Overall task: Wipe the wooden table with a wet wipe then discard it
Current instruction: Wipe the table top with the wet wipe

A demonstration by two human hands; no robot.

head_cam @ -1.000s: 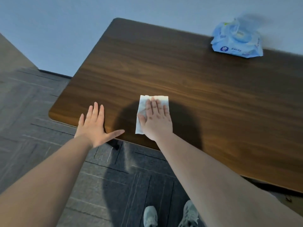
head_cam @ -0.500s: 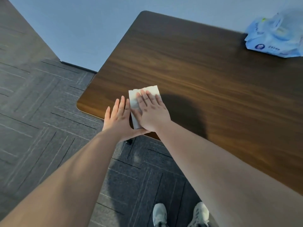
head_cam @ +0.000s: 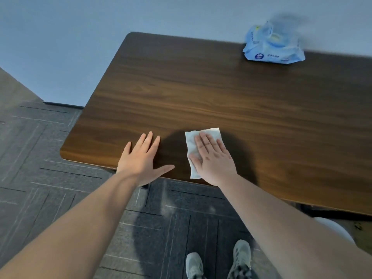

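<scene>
Wooden table carries a wet wipe and blue pack.

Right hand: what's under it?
The right hand lies flat on a white wet wipe on the wooden table. The wipe's covered part and the wood beneath can't be seen.

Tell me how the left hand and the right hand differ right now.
The right hand presses flat on the white wet wipe, while the left hand lies bare on the wooden table with nothing under it. The left hand's thumb is splayed wide toward the wipe; the right hand's thumb stays closer in. Both are open, palm down, near the table's front edge.
</scene>
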